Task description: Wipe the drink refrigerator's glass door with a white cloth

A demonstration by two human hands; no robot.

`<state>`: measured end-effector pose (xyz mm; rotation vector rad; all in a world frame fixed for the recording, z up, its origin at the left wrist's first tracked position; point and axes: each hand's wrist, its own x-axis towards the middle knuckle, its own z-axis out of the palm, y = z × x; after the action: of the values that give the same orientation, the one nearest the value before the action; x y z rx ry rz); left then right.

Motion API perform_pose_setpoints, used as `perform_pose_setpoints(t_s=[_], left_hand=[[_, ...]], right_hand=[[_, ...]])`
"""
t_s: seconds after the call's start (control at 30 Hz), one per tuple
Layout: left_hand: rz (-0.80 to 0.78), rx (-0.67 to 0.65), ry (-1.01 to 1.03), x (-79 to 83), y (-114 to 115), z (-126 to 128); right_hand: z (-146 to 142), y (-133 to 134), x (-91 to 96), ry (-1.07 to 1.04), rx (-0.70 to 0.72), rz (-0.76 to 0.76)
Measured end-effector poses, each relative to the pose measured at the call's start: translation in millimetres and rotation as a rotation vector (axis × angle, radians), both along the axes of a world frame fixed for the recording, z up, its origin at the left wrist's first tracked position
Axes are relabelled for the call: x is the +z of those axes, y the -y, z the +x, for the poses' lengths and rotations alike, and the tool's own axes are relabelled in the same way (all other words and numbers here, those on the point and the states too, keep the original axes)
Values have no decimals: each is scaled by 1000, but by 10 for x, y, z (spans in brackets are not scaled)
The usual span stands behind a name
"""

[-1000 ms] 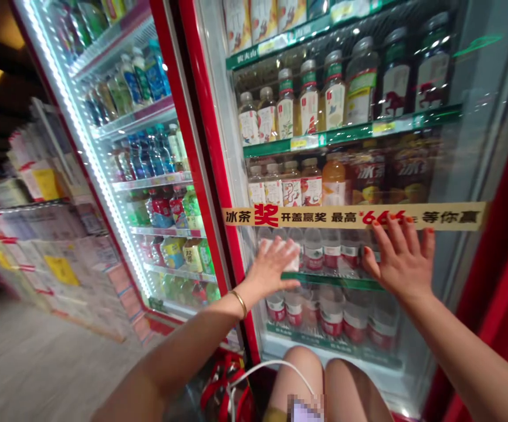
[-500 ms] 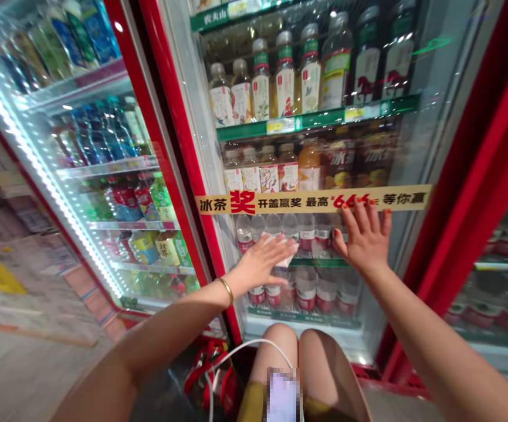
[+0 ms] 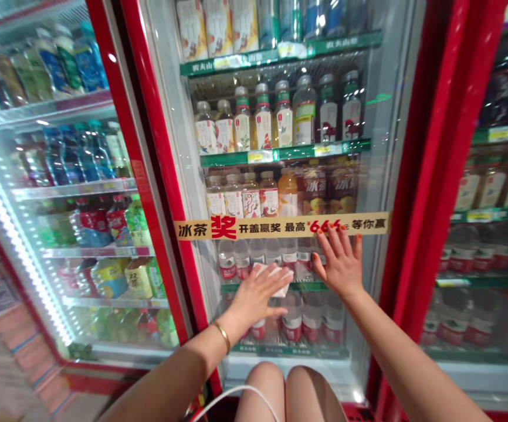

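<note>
My left hand point(image 3: 254, 299), with a gold bangle on the wrist, lies flattened over a folded white tissue point(image 3: 285, 289) against the glass door of a drinks fridge. The tissue shows past the fingers and is partly hidden under them. To the right, my right hand point(image 3: 342, 264) is open with fingers spread on the glass. Its fingertips overlap the lower edge of a tan promotional strip point(image 3: 263, 227) that crosses the door. Behind the glass near both hands stand clear water bottles point(image 3: 292, 319) with red-and-white labels.
Shelves above hold tea bottles point(image 3: 263, 120) and cartons point(image 3: 219, 29). Red frames point(image 3: 434, 176) border the door. A lit fridge point(image 3: 56, 193) stands left and another drinks fridge point(image 3: 491, 234) right. A white cable point(image 3: 236, 389) crosses above my knees point(image 3: 265, 392).
My view has tilted up, so the fridge and hands sit lower and farther left. The phone on my lap has left view. My left hand with the tissue has shifted slightly right along the glass.
</note>
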<state>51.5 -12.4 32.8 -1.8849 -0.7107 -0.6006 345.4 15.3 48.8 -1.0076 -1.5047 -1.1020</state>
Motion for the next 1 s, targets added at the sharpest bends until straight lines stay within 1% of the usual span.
perform_pose_setpoints(t_s=[0.03, 0.07, 0.1, 0.13, 0.17, 0.2, 0.23, 0.27, 0.3, 0.33, 0.37, 0.43, 0.47, 0.5, 0.53, 0.57, 0.63, 0.67, 0.7, 0.73, 0.77, 0.8, 0.83, 0.87, 0.9, 0.93, 0.97, 1.0], left_hand=[[25, -8, -14, -37, -1, -79], [46, 2, 28, 31, -23, -184], [62, 30, 116, 197, -60, -292], [69, 65, 240, 436, -106, -382], [65, 97, 385, 712, -154, -436], [55, 119, 533, 984, -196, -447], [42, 127, 657, 1217, -230, -413], [29, 120, 726, 1383, -252, -344], [20, 99, 718, 1473, -264, -252], [13, 73, 637, 1490, -268, -154], [3, 40, 484, 1454, -267, -72], [-36, -39, 65, 1346, -260, -23], [-60, -65, -106, 1338, -257, -77], [-82, -74, -201, 1395, -257, -182], [-97, -64, -208, 1524, -261, -325], [-99, -39, -134, 1714, -269, -484], [-57, 26, 164, 2170, -290, -765], [-23, 54, 324, 2364, -295, -850], [9, 79, 463, 2492, -292, -884], [29, 99, 553, 2536, -280, -868], [31, 108, 569, 2499, -260, -813], [12, 102, 496, 2396, -237, -736], [-26, 81, 338, 2260, -214, -660], [-71, 47, 127, 2132, -198, -603], [-110, 13, -78, 2049, -192, -582], [-132, -5, -220, 2041, -199, -601], [-134, -2, -265, 2121, -217, -655], [-114, 19, -213, 2283, -241, -729]], right_hand=[[-8, 3, 2, -6, -5, -8], [-15, 5, 4, -8, -8, -15], [-21, 7, 7, -6, -7, -20], [-24, 8, 11, -3, -5, -21], [-26, 11, 15, -1, -2, -19], [-25, 14, 18, -2, 0, -14], [-23, 17, 22, -7, 4, -9], [-20, 19, 26, -13, 9, -5], [-18, 21, 30, -19, 16, -2], [-16, 21, 33, -21, 25, -1], [-15, 20, 34, -20, 34, 0], [-19, 18, 28, -21, 46, -2], [-22, 20, 20, -23, 51, -5], [-25, 28, 12, -25, 56, -8], [-26, 41, 8, -24, 65, -9], [-23, 61, 14, -23, 75, -9], [8, 118, 88, -5, 90, -16], [40, 150, 170, 16, 92, -21], [83, 178, 285, 45, 89, -24], [137, 199, 434, 80, 80, -20], [201, 209, 610, 115, 64, -10], [272, 207, 802, 144, 45, 7], [346, 191, 997, 167, 23, 26], [420, 166, 1182, 185, 2, 38], [489, 133, 1343, 203, -13, 44], [549, 99, 1473, 222, -18, 43], [597, 66, 1567, 243, -13, 38], [631, 38, 1626, 261, 0, 32]])
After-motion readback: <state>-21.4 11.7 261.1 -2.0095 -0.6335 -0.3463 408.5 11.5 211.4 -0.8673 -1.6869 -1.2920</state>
